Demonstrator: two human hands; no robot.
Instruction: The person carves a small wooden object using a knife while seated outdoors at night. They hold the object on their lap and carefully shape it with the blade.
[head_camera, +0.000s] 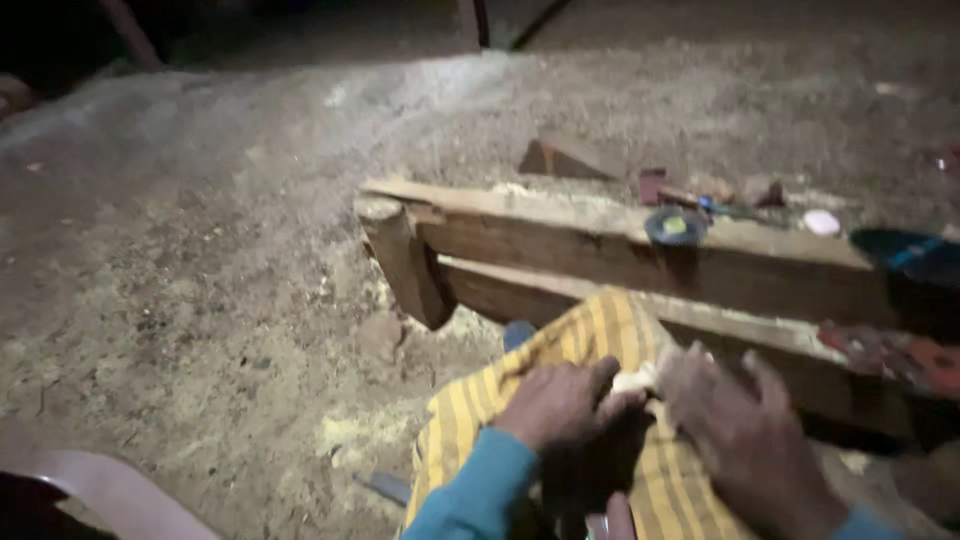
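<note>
My left hand (560, 405) and my right hand (745, 435) meet over my lap, which is covered by a yellow striped cloth (600, 330). Between the fingers sits a small pale piece (637, 379), perhaps wood, and both hands touch it. The left fingers curl around it; the right hand is blurred with fingers partly spread. A teal sleeve (480, 490) covers my left forearm.
A low wooden bench of rough planks (560, 235) stands just ahead on the sawdust-strewn dirt floor (200, 260). On it lie a round dark tin (676, 226), a white disc (821, 222) and small tools. A dark bowl (915, 255) sits at right, a pink chair edge (110, 490) at lower left.
</note>
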